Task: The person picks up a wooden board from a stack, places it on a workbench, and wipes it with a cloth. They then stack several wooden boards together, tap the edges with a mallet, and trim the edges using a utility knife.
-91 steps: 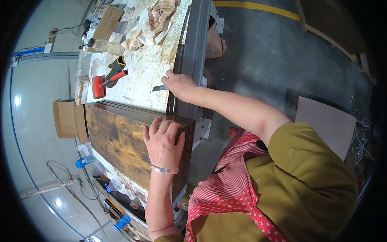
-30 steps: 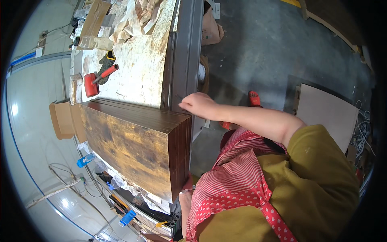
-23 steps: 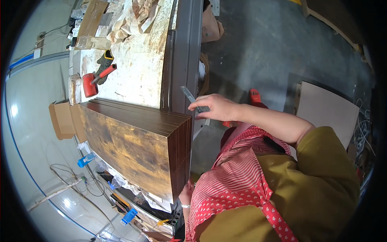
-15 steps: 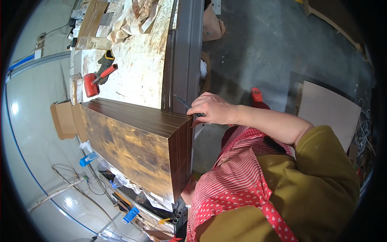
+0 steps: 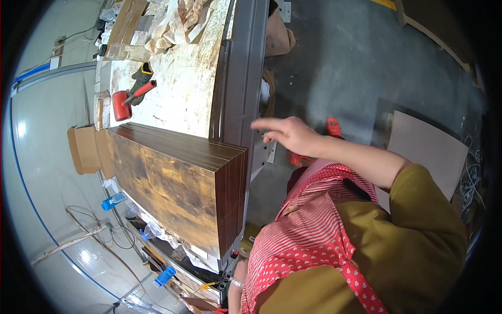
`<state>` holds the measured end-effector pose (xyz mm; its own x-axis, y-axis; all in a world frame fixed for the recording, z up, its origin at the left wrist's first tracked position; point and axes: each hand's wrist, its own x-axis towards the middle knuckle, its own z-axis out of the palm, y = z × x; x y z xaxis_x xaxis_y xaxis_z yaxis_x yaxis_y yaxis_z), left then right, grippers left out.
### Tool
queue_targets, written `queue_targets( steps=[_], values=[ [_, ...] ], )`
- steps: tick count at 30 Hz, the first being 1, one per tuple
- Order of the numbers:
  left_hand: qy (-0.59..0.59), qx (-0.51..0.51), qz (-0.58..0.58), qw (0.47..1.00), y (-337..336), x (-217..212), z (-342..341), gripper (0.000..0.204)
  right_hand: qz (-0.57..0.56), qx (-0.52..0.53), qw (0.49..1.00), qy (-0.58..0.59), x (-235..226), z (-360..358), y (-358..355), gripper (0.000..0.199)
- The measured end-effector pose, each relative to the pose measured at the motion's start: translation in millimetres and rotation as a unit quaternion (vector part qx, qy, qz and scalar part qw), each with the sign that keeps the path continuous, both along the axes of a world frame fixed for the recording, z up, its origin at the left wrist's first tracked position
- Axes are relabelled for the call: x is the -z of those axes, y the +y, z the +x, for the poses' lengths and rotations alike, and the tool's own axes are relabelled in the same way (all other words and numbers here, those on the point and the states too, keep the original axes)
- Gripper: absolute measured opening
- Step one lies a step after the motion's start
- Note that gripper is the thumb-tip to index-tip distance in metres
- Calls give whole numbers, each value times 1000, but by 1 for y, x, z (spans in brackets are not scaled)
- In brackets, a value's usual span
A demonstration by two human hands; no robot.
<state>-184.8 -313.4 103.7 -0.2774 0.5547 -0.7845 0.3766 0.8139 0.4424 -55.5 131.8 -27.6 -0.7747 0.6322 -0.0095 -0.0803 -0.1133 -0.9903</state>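
This is a workshop. The long white bench (image 5: 178, 86) on the left is all stained, with a red mallet (image 5: 122, 106) and a dark work glove (image 5: 139, 82) on it. A big stack of brown boards (image 5: 164, 186) sits nearer, and the grey floor (image 5: 334, 68) on the right has little specks on it

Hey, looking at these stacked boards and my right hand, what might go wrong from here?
The stacked boards end close to the edge of the workbench, so a bump might shift one off. The red footwear nearby appears open-toed, so a falling board could hurt a foot. The right hand, near the boards' corner, might get scraped.
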Motion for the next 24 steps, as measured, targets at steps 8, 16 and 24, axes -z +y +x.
queue_targets(
  steps=[8, 16, 24],
  values=[
    [412, 124, 302, 851, 263, -111, -19, 13, -367, -18, 930, 14, 0, 4, -25, 8],
    [433, 341, 268, 790, 314, -59, -85, 63, -198, -15, 979, -50, -21, -8, -34, 15],
    [416, 307, 315, 796, 311, -49, -83, 63, -132, 15, 981, -143, -40, -30, -51, 13]
  ],
)
